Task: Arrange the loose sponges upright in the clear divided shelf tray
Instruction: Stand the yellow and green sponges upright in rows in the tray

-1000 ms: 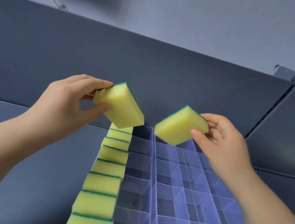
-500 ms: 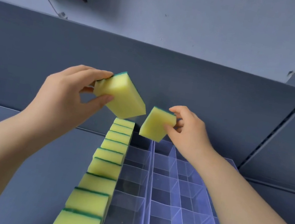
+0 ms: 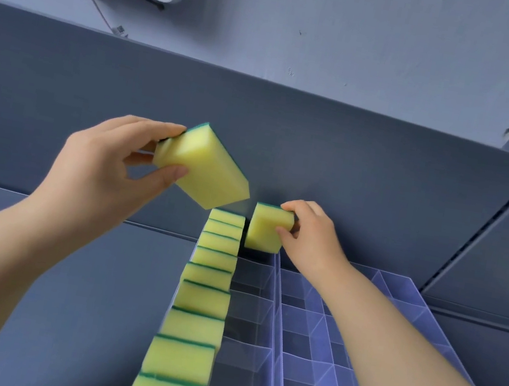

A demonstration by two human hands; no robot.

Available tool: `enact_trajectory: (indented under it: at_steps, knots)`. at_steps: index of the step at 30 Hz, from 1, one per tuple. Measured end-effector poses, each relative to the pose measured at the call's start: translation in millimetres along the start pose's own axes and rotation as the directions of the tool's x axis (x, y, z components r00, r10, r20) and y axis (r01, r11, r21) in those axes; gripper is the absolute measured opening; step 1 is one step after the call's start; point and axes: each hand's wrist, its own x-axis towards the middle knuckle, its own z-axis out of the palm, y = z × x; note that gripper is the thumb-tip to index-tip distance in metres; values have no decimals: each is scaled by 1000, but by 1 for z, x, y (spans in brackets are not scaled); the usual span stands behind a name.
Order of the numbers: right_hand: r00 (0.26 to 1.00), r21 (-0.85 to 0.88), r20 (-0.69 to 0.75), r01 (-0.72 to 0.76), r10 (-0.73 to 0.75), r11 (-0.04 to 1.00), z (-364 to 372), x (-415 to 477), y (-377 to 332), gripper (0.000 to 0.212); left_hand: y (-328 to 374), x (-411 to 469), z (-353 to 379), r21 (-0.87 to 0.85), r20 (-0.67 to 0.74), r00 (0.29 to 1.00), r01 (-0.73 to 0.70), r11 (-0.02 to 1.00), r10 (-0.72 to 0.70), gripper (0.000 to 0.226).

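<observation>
Head view: the tray (image 3: 298,345) and the nearest sponge of the row (image 3: 205,289) run off the bottom edge. Whether the lower sponge (image 3: 265,228) touches the tray floor is unclear. The left hand (image 3: 104,174) pinches a tilted sponge (image 3: 204,172) in the air above the row's far end. The right hand (image 3: 312,234) grips the lower sponge upright at the second column's far end, lower than half a second ago.

Raised left hand (image 3: 98,173) grips a tilted sponge (image 3: 206,171); lower right hand (image 3: 316,240) pinches an upright sponge (image 3: 265,228).
</observation>
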Motion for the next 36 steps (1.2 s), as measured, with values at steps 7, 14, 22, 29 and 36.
enact_trajectory:
  at_steps: [7, 14, 22, 29, 36]
  knots:
    - [1000, -25, -22, -16, 15, 1000, 8, 3, -3, 32, -5, -1, 1, -43, 24, 1000, -9, 999, 10, 42]
    - [1000, -86, -5, 10, -10, 996, 7, 3, 0, 28, -5, -1, -1, -26, 41, 999, -31, 999, 32, 42]
    - [995, -191, 84, 60, -44, 980, 12, 1, -4, 28, -4, 2, 1, -22, 47, 997, -54, 998, 55, 41]
    - [990, -275, 138, 22, 17, 961, 22, -2, 11, 8, -1, 3, 8, -14, 70, 995, -64, 998, 65, 41]
    - [981, -42, 145, -122, 127, 992, 28, 3, 18, 6, 5, 5, 29, -15, 144, 985, -98, 995, 99, 38]
